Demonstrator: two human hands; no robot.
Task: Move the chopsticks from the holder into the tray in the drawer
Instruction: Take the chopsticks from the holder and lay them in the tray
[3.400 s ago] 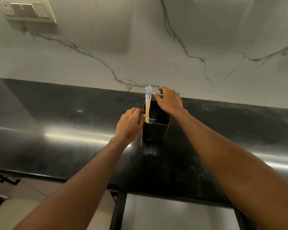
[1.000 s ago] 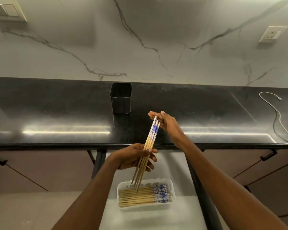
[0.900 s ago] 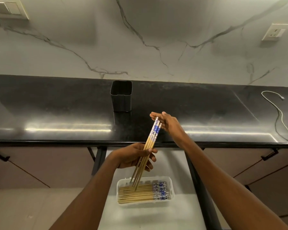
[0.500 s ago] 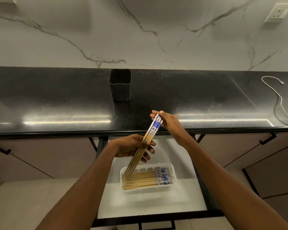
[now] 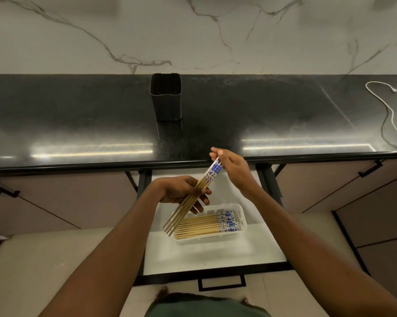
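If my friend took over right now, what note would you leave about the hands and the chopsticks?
Left hand: holds the middle of a bundle of blue-patterned wooden chopsticks, tilted above the tray.
Right hand: pinches the bundle's patterned top ends.
Black square holder: on the dark counter, no chopsticks showing.
White plastic tray in the open drawer: already holds a row of chopsticks.
Left to do: lay this bundle in the tray.

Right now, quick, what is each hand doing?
Left hand: closed around the middle of a bundle of chopsticks.
Right hand: fingers pinching the patterned top end of the same bundle, above the tray.
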